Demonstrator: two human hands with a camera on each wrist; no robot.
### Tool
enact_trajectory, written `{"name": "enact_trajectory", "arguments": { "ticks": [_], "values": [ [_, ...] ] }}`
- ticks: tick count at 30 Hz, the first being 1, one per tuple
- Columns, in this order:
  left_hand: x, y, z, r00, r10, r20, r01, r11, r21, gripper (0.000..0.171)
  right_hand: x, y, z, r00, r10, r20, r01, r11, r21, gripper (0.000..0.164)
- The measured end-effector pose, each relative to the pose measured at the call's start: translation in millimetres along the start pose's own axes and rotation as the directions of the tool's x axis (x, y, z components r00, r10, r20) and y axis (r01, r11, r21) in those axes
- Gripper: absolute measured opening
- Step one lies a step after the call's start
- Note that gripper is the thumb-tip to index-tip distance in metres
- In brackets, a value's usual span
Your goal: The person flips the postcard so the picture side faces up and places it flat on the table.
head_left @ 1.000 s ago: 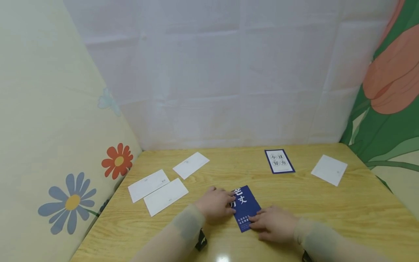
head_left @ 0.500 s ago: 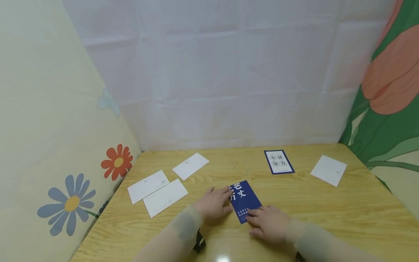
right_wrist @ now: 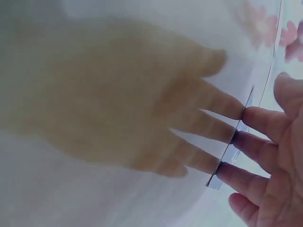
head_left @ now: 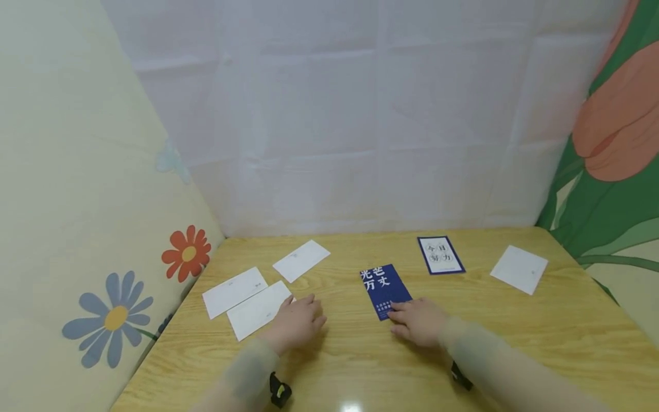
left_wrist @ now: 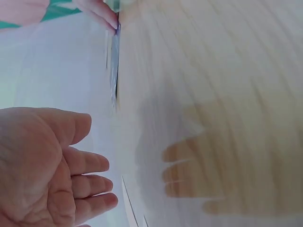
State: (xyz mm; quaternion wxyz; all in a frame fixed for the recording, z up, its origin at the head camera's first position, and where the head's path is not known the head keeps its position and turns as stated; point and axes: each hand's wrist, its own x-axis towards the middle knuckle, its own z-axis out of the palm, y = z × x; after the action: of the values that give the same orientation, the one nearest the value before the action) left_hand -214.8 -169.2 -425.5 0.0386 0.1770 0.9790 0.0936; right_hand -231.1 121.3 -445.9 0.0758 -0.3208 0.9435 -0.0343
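A blue card with white characters lies flat near the middle of the wooden table. My right hand touches its lower right edge with outstretched fingertips; in the right wrist view those fingers press on the thin edge of the card. Away from the blue card, my left hand hovers over the table with relaxed fingers and holds nothing. It is nearest to a white card, whose right end it partly covers in the head view. The left wrist view has that palm facing the table, apart from it.
Two more white cards, one left and one farther back, lie on the left side. A blue-bordered card is at the back right, with a white card beyond it. A white cloth hangs behind the table.
The blue card has slid away from me across the table, with my right hand moving along. My left hand has left the card and moved left toward the white cards.
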Motion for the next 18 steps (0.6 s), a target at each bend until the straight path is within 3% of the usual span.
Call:
{"name": "enact_trajectory", "arguments": {
  "ticks": [9,18],
  "values": [
    [-20.6,-21.7,-3.5,0.997,-0.080,0.001,0.080,0.997,-0.008,0.046,28,13,-8,0.997,0.076,0.032,-0.077,0.997,0.019,0.043],
    [-33.9,-44.3,-5.7,0.983,-0.185,0.003,0.185,0.983,0.006,0.052,48,26,-15,0.991,0.126,0.044,-0.128,0.991,0.040,0.044]
  ]
}}
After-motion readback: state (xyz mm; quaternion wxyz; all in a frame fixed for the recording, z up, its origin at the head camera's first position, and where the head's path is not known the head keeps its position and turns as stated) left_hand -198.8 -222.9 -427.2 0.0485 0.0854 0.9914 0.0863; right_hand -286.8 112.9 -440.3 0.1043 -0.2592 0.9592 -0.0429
